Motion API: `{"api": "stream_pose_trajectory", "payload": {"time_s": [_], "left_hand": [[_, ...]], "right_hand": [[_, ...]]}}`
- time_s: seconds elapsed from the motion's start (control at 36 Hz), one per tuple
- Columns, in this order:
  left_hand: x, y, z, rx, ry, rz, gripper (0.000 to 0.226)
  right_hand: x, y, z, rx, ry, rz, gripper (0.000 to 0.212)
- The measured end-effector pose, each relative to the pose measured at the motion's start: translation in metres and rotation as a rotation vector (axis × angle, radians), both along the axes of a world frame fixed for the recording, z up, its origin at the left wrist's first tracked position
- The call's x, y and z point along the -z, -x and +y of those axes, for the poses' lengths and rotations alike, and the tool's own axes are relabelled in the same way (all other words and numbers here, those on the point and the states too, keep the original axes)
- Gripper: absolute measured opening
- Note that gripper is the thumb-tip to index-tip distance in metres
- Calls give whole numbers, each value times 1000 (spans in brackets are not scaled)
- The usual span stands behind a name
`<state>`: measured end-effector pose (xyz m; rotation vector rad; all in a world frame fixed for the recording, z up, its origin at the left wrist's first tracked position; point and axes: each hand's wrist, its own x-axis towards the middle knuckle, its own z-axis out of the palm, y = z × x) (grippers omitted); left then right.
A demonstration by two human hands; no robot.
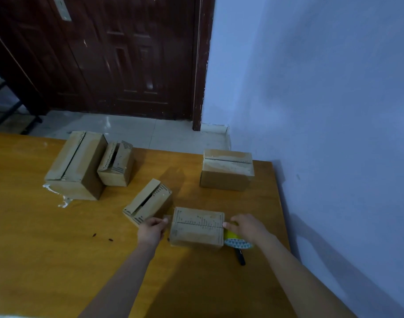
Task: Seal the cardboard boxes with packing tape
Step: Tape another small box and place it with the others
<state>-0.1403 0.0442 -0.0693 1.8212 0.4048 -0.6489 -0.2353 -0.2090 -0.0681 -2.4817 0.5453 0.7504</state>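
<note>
While left hand pinches clear tape end, right hand grips yellow tape dispenser beside nearest cardboard box.

— Where does everything sit on the counter?

— Five cardboard boxes. The nearest box lies between the two hands: the left hand at its left end, the right hand at its right end. The tape roll is under the right hand, touching the box's right side, with a pen just in front of it.

— And the others?

— A tilted small box sits just behind and left of the nearest one. Farther back on the left, a large box stands with a smaller box against its right side. Far right, near the wall, stands a lone box. Beyond the counter is the floor, then a door.
</note>
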Motion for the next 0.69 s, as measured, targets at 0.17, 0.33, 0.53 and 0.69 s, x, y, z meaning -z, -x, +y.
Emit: {"api": "stream_pose_trajectory", "payload": {"time_s": [0.17,0.33,0.53,0.69], "left_hand": [[-10,7,-11,-48,55,100,23],[-14,-2,-8,-49,148,163,22],[0,-23,-5,-6,86,183,18],[10,-41,4,-67,74,282,30]], "right_hand": [[6,1,0,29,-6,-3,47],[6,5,16,43,-7,-17,31],[2,2,43,51,3,-38,35],[2,-2,62,95,-17,-59,34]]}}
